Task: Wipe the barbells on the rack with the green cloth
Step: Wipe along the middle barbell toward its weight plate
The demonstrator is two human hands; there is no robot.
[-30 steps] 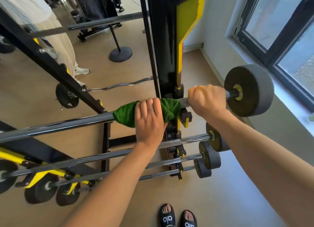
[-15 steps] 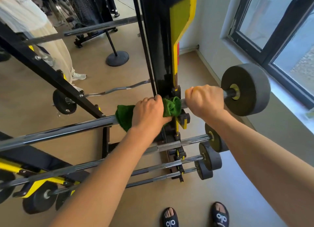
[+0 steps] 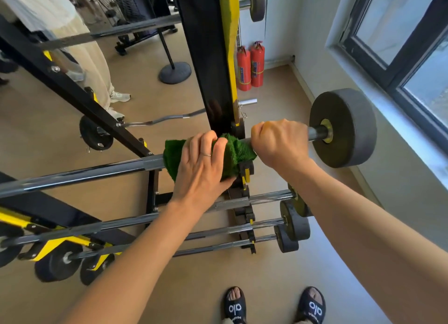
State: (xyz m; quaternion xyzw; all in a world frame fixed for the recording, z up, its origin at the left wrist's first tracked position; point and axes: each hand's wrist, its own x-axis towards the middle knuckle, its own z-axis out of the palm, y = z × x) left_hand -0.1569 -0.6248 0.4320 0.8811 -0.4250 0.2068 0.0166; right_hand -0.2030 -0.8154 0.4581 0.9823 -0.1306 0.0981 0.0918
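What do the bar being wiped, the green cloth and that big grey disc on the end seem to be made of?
Bar: polished chromed steel, judging by its mirror-like streaks. Green cloth: looped terry or microfibre, going by its fuzzy pile. Disc: matte, grainy grey, probably rubber-coated or painted iron.

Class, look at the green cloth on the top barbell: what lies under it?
The green cloth wraps the top barbell; the left hand grips over it. The wrapped stretch of bar is hidden.

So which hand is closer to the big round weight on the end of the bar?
Right. The right hand grips the bar just beside the weight plate; the left hand holds the green cloth farther along the bar.
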